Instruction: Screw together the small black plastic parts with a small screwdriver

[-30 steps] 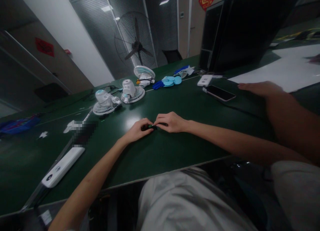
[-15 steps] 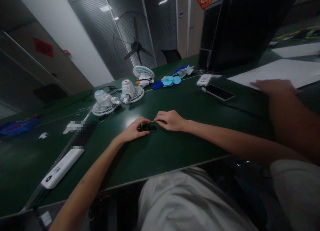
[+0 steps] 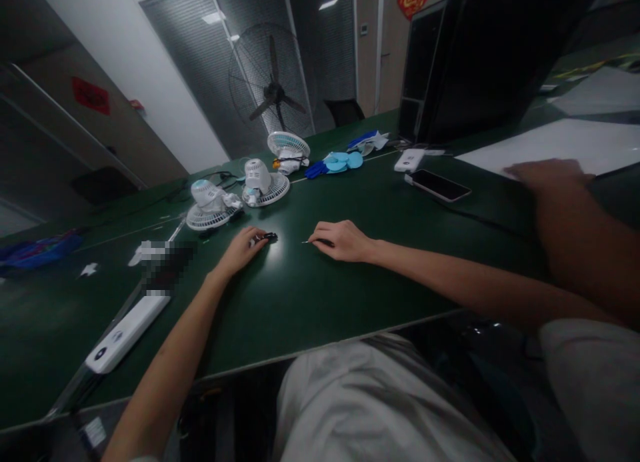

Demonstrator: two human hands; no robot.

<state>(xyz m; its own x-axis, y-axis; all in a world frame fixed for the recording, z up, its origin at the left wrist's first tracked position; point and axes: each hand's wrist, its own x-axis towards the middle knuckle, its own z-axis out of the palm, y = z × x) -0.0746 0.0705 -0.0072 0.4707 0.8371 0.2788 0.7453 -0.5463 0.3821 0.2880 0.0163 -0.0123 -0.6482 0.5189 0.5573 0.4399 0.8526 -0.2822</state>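
My left hand is closed round a small black object at the middle of the green table; its dark end sticks out past the fingertips. To its right, my right hand rests on the table, pinching a thin dark tool whose slim metal tip points left. A gap of bare tabletop separates the two hands. What exactly the black object is cannot be made out.
Three small white fans stand beyond my hands, beside blue gloves. A phone and white box lie right, near a large monitor. Another person's hand rests on white paper. A white bar-shaped device lies left.
My left hand has moved left, away from my right hand, carrying the black object with it. My right hand has stayed where it was with the thin tool.
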